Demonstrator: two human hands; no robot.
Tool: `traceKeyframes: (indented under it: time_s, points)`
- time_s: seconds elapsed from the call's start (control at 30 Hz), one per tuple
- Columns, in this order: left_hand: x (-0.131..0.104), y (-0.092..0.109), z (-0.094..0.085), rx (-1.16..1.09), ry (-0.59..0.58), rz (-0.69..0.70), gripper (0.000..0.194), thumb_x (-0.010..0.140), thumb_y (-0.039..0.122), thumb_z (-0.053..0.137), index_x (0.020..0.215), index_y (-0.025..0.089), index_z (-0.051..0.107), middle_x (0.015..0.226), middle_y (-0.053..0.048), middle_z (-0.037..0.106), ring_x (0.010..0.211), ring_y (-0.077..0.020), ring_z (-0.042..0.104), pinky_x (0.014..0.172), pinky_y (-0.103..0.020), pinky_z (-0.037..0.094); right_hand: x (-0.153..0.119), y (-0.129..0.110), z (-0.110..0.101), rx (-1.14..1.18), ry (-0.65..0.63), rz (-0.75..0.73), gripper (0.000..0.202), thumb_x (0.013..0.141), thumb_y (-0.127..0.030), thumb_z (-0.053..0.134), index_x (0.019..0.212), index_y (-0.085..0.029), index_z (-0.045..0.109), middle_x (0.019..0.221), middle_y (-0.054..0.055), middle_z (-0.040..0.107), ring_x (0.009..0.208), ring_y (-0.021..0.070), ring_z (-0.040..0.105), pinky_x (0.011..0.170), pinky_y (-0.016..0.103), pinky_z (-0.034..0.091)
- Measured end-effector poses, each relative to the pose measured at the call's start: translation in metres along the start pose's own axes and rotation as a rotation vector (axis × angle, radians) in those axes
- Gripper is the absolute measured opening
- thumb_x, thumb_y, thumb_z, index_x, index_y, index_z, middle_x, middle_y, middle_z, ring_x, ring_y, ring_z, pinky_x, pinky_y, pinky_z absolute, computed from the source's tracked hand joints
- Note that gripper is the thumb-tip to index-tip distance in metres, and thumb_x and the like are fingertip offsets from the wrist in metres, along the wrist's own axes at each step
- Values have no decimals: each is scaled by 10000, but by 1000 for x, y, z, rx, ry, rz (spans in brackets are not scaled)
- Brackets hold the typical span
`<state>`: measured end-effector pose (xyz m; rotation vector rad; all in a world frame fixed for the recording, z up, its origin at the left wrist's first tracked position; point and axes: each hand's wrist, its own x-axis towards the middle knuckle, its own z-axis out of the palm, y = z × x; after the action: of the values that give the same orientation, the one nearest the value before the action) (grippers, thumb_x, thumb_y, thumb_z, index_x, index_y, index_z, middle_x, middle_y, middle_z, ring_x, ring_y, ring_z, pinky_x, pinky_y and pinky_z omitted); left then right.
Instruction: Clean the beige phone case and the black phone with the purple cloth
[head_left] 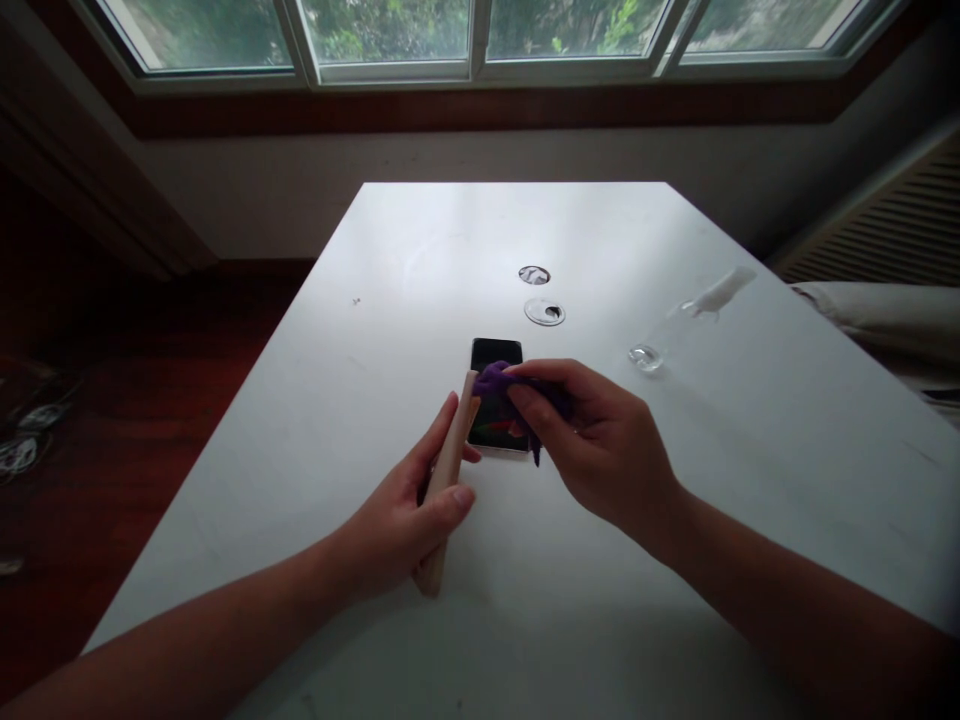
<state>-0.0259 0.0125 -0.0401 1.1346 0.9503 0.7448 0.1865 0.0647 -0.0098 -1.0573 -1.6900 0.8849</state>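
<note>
Our left hand is closed around a long pale piece, the thumb on its near face and the fingers partly hidden behind it; the piece tilts, its upper end leaning toward one o'clock. Our right hand is narrow, pinching a bunched purple cloth between thumb and fingers, and the cloth meets the upper end of the pale piece. Just beyond, a dark-screened phone lies on the white table, partly covered in our view by the cloth and our fingers. From the phone, a round cap with a small opening sits at one o'clock, and a round inset is a little farther out, between twelve and one. A clear item lies between two and three o'clock, with a whitish, see-through form beyond it reaching close to the right edge. Both our hands are well apart from the left, right and far edges, with white surface stretching widely toward nine and ten o'clock; our left forearm crosses the left edge at about eight.
</note>
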Motion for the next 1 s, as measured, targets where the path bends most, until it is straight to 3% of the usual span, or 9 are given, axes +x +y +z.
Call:
traceKeyframes:
  time_s: [0.1,0.23,0.37,0.5,0.6,0.73,0.83,1.0]
  points:
    - [0,5,1,-10,-18,-48,847,930,410,659,1579,484,120,1416,-55,472,729,-72,503,642,-204,465,-3,-3,2,161,-55,15,240,950,-247,640,1187,-246,677,1083,23,720,895,159,722,753,269,625]
    - [1,8,6,11,-31,-41,898,917,404,680,1609,374,109,1369,-77,531,741,-80,498,650,-195,466,-5,-3,4,222,-198,26,256,941,-233,653,1193,-233,696,1099,32,721,893,142,718,745,232,625]
    - [2,8,10,15,15,-1,908,899,365,700,1618,293,150,1375,-93,547,919,-146,567,782,-229,500,-9,-8,4,227,-287,61,219,946,-232,640,1146,-187,717,987,45,719,757,112,689,665,205,597]
    - [3,7,13,-33,49,-39,901,913,233,660,1614,358,107,1456,-83,502,1022,-177,607,855,-264,520,-15,-11,7,241,-396,4,182,950,-195,620,1088,-147,729,927,57,709,689,98,664,624,201,569]
    - [2,6,13,-61,43,-31,906,910,183,644,1611,379,104,1478,-93,487,971,-163,625,834,-262,528,-16,-7,6,162,-404,-178,179,942,-172,630,1089,-136,727,948,73,723,769,116,680,696,213,568]
    - [1,5,12,-71,31,-49,899,926,255,641,1615,363,73,1451,-130,496,715,-88,570,630,-209,490,-10,2,0,17,-399,-386,238,957,-148,603,1175,-156,699,1046,85,730,841,122,685,745,217,562]
    - [0,4,11,-56,-15,-22,875,931,297,645,1613,372,101,1411,-124,511,676,-70,531,600,-200,466,-5,8,-5,-33,-318,-364,265,956,-150,605,1207,-166,688,1028,73,725,806,113,678,711,213,559]
    - [-1,5,10,-35,-42,-5,858,934,312,643,1603,408,114,1385,-90,510,684,-58,517,648,-214,477,-9,14,-4,31,-243,-205,266,953,-155,594,1189,-192,709,951,44,714,714,101,664,650,215,568]
